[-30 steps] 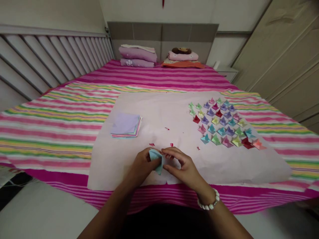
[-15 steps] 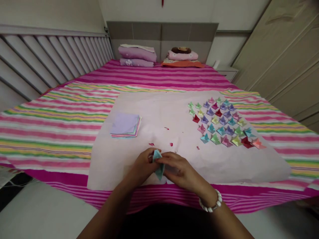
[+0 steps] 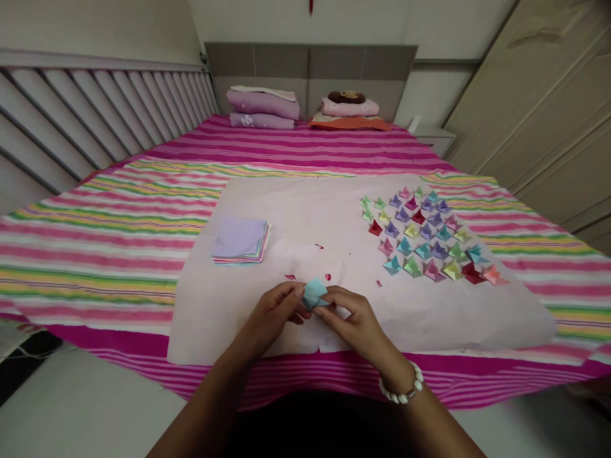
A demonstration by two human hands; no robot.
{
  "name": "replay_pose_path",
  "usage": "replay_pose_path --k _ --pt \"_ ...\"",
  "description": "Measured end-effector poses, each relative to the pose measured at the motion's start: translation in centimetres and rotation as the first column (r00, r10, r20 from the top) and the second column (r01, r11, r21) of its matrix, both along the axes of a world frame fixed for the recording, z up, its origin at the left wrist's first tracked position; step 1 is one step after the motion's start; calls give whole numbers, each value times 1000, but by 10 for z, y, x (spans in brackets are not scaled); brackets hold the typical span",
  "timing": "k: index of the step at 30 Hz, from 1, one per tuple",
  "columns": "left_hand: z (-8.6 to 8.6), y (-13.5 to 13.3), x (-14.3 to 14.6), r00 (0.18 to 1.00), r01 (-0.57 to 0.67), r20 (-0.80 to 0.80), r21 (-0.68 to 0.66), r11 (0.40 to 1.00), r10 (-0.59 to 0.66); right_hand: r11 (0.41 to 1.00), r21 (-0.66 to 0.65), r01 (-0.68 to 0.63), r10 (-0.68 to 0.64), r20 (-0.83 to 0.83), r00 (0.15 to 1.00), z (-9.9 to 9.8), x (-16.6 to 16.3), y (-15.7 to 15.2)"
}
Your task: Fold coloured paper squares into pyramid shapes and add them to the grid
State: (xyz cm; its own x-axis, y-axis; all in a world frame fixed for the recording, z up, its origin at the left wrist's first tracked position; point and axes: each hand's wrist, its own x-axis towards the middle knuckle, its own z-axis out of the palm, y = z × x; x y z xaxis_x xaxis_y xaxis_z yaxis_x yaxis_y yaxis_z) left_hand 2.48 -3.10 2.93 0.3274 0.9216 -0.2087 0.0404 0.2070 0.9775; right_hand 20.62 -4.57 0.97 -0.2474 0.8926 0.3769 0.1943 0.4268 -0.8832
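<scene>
Between both hands, above the near part of a large white paper sheet (image 3: pixel 286 203), is a light blue folded paper (image 3: pixel 315 292) with a pointed top. My left hand (image 3: pixel 277 312) pinches its left side between thumb and fingers. On the other side, my right hand (image 3: pixel 351 315) grips the lower right corner, and a white bead bracelet (image 3: pixel 403 391) circles that wrist. A stack of square paper (image 3: pixel 241 237), lilac on top, lies ahead on the left. Rows of small folded paper boats (image 3: pixel 424 232) in many colours stand on the right of the sheet.
Small red paper scraps (image 3: pixel 328 277) lie just beyond my hands. The sheet rests on a striped bed cover (image 3: pixel 114 235). Folded bedding (image 3: pixel 262 105) is piled at the headboard (image 3: pixel 334 60). A white rail (image 3: pixel 95 108) runs along the left, a wardrobe (image 3: pixel 539 108) along the right.
The light blue paper has turned from edge-on and upright to a flatter, diamond-like face, and sits slightly higher and further right. Both hands have shifted their grip to its sides.
</scene>
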Motion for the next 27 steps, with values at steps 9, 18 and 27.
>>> replay_pose_path --k 9,18,27 --pt "-6 -1 2 994 -79 73 14 997 77 961 -273 52 -127 -267 955 -2 -12 -1" --pt "-10 1 5 982 -110 158 27 994 105 885 -462 -62 -126 -365 922 -9 -21 0" --pt "-3 2 8 991 -61 124 29 998 57 823 -521 -225 -11 -411 911 -15 -35 -8"
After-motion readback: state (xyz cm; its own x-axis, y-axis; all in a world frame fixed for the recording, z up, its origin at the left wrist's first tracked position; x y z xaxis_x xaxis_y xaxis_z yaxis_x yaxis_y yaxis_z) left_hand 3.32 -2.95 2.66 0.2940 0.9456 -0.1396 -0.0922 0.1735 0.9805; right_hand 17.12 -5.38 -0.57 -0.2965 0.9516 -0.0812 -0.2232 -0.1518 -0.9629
